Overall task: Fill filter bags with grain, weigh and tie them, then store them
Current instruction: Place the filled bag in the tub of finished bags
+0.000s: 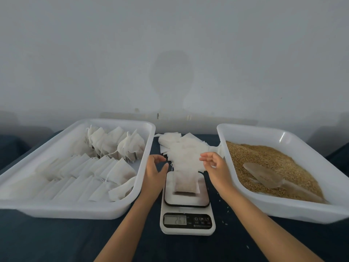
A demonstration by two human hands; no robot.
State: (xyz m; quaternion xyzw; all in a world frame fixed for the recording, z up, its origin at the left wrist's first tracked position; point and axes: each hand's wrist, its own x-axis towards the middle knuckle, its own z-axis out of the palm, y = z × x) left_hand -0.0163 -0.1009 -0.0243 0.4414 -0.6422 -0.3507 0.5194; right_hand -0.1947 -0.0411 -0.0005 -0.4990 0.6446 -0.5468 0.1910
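Resting on the white digital kitchen scale (187, 214) nearest me is a filled white filter bag (186, 184). I hold my left hand (153, 173) and right hand (217, 167) relaxed and empty above it. Beyond lies a loose pile of empty bags (186, 151), between the white tray of tied bags (75, 207) and the white tray of brown grain (294, 207).

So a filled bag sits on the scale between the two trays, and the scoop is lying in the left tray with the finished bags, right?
Not quite. The head view shows the scoop lying in the right tray, on the grain, not in the left tray with the finished bags. The rest holds: a filled bag sits on the scale between the trays.
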